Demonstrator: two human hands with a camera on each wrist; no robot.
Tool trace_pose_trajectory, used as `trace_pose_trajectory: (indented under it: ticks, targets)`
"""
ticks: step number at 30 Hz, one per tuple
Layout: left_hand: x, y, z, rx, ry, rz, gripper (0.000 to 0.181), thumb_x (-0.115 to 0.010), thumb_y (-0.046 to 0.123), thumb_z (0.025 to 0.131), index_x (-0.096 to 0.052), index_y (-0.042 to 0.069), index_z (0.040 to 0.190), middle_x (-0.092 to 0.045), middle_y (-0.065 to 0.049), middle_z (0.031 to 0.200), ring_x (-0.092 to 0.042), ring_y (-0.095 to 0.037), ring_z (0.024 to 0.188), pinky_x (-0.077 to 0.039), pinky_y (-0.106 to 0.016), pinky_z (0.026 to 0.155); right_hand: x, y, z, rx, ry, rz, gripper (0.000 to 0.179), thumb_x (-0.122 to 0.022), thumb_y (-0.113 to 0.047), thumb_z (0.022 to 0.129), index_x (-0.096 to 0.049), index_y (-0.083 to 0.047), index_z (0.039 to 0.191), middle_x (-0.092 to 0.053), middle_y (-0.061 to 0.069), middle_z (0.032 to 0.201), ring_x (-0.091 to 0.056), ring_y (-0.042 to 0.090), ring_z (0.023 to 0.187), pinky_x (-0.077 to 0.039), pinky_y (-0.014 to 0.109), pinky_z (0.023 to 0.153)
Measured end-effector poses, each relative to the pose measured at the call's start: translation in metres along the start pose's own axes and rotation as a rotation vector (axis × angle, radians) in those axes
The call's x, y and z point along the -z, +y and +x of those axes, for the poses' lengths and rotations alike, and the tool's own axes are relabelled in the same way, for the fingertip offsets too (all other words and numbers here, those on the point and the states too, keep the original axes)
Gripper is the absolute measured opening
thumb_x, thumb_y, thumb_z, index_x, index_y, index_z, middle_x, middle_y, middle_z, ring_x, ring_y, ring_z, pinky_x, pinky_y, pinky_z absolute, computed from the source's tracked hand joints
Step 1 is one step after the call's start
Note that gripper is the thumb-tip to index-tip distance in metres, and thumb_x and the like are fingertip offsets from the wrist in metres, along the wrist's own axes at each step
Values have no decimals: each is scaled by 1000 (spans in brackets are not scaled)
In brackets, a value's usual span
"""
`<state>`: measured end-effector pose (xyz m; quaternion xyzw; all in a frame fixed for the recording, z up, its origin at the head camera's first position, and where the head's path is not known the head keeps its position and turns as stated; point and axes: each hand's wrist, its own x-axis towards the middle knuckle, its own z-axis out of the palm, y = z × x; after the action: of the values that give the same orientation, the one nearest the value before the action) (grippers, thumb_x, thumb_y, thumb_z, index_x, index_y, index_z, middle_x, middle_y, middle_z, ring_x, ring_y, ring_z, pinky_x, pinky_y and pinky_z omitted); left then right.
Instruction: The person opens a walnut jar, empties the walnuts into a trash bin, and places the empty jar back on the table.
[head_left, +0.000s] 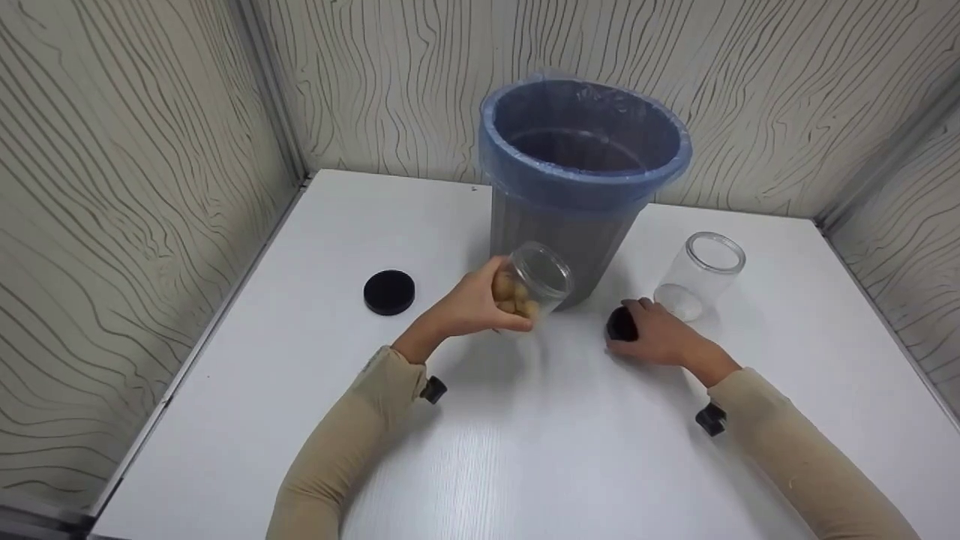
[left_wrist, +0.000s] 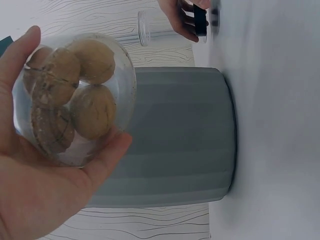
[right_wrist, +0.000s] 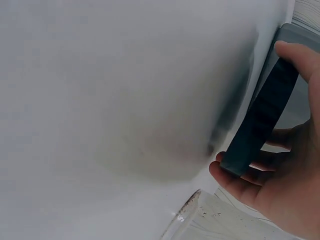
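Observation:
My left hand [head_left: 469,304] grips a clear jar [head_left: 553,286] in front of the bin, its mouth tipped up and to the right. Several walnuts [left_wrist: 94,111] lie together at the jar's bottom, seen through it in the left wrist view. Lower right of the bin, my right hand [head_left: 664,337] holds a round black lid [right_wrist: 262,120] by its rim, fingers and thumb on opposite edges, close over the table. Just behind that hand stands a second clear jar [head_left: 709,276], uncapped and without walnuts.
A grey bin [head_left: 544,225] lined with a blue bag [head_left: 581,187] stands at the back of the white table [head_left: 480,457]. Another black lid [head_left: 389,292] lies flat to the left. Wood-patterned panels [head_left: 390,90] close off the back and sides.

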<state>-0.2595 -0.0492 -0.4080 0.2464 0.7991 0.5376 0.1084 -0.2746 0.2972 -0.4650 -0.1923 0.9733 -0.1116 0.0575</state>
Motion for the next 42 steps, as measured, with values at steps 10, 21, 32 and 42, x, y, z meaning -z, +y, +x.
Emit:
trace_pose_trajectory:
  ticks: [10,21,32,42]
  targets:
    - [0,2,0,-8,5,-6,96,-85,35,67,-31,13,143,-56,0,116,-56,-14,102,-48,-31,82,-3,-4,2,23,27,-74,80,-67,-48,80,-44,11,128,-52,27,114,-50,40,102,-41,51,88]
    - [0,2,0,-16,14,-7,97,-86,34,66,-32,12,143,-55,0,118,-55,-14,104,-46,-32,85,-5,-3,4,33,30,-102,81,-65,-47,83,-42,15,129,-51,32,116,-47,43,103,-40,52,88]
    - [0,-1,1,-18,28,24,100,-85,38,66,-30,12,145,-55,0,119,-54,-13,106,-44,-33,89,-7,-4,7,60,36,-142,85,-64,-50,83,-40,17,130,-49,35,118,-46,47,106,-38,55,91]
    - [1,1,2,-18,28,12,98,-85,37,66,-31,13,144,-54,0,120,-53,-14,106,-46,-33,86,-11,-4,9,81,65,-180,85,-64,-52,84,-43,17,128,-50,35,117,-48,47,103,-40,55,87]
